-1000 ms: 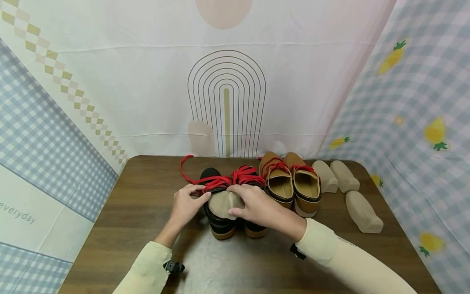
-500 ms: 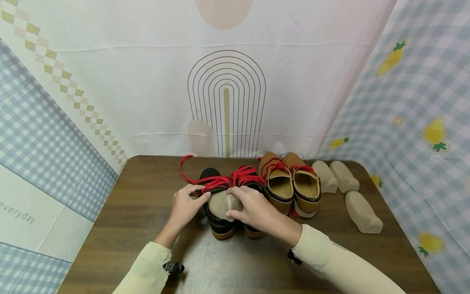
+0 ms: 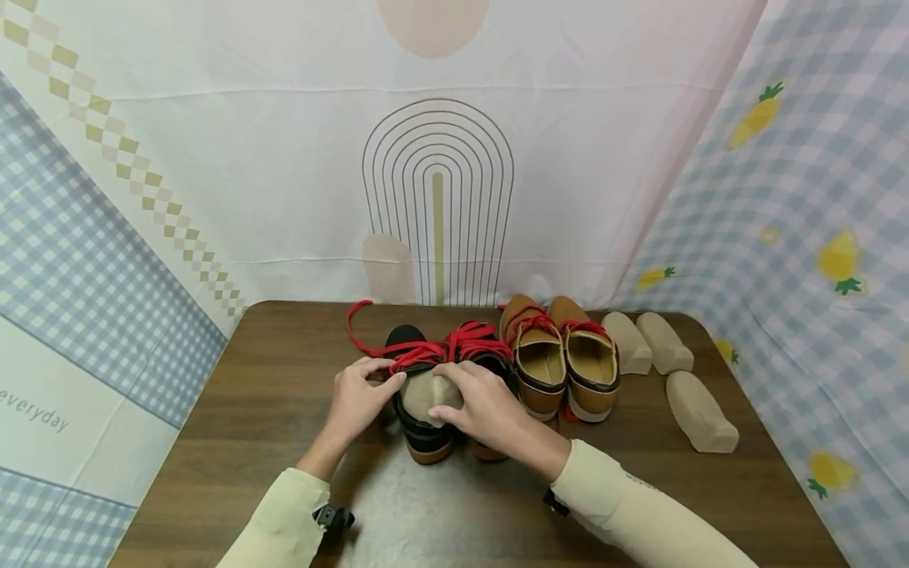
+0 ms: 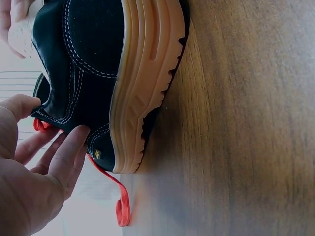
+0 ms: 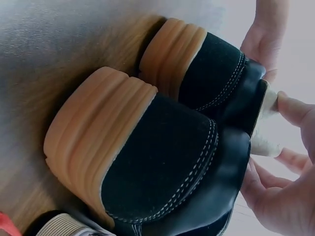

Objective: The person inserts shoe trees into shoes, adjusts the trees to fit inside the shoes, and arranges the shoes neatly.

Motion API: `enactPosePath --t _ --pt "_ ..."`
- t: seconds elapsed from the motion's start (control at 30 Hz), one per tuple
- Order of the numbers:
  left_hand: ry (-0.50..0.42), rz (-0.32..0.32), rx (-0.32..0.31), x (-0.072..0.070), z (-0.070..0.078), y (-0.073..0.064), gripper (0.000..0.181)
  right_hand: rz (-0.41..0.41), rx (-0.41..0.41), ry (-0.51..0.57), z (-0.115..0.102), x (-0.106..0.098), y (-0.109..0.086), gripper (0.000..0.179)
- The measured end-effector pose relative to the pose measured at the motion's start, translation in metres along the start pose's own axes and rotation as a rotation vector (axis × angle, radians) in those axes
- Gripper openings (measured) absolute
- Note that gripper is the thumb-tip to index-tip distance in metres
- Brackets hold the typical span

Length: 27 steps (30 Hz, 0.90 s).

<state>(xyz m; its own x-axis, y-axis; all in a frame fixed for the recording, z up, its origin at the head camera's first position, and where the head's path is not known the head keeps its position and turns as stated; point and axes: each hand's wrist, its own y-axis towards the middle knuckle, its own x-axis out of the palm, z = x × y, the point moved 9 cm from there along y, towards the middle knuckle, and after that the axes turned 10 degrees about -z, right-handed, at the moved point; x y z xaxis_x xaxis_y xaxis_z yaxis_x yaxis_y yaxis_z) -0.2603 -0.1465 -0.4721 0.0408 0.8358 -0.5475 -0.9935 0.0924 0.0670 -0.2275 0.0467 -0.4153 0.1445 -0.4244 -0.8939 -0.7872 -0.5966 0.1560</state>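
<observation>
A black shoe [image 3: 424, 439] with a tan sole and red laces [image 3: 417, 353] stands on the table. My left hand [image 3: 360, 394] pinches its upper at the side of the opening, thumb on the edge in the left wrist view, other fingers along the outside. My right hand [image 3: 486, 402] grips a beige foot-shaped shoe insert [image 3: 421, 397] by its heel end, thumb on one side and fingers on the other. The insert's front part sits down in the shoe opening, hidden there. The matching black shoe [image 5: 162, 162] stands close alongside, partly under my right hand.
To the right stand two brown shoes [image 3: 593, 379] with red laces, their openings showing. Beyond them lie three more beige inserts [image 3: 699, 414]. A loose red lace end [image 3: 353, 323] trails toward the table's [image 3: 284, 379] back edge, near the fabric backdrop [image 3: 298, 197].
My right hand has shifted a little to the left, and the insert's heel end has moved left with it over the shoe opening. The left hand has stayed in place.
</observation>
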Motion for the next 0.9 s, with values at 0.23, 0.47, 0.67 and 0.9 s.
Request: enactPosePath --t 0.23,0.47,0.67,0.9 --pt "0.003 -0.001 0.004 0.0 0.001 -0.001 0.025 -0.014 0.021 -0.038 -0.001 0.005 0.009 0.054" --pt "0.01 -0.001 0.011 -0.002 0.001 -0.001 0.023 -0.159 0.045 -0.021 -0.001 0.01 0.018 0.054" --pt "0.016 0.004 0.005 -0.003 -0.001 -0.001 0.023 -0.301 0.002 0.057 0.003 0.009 0.022 0.045" --pt "0.01 -0.001 0.011 0.0 0.0 0.002 0.023 -0.354 -0.081 0.082 0.004 0.004 0.026 0.039"
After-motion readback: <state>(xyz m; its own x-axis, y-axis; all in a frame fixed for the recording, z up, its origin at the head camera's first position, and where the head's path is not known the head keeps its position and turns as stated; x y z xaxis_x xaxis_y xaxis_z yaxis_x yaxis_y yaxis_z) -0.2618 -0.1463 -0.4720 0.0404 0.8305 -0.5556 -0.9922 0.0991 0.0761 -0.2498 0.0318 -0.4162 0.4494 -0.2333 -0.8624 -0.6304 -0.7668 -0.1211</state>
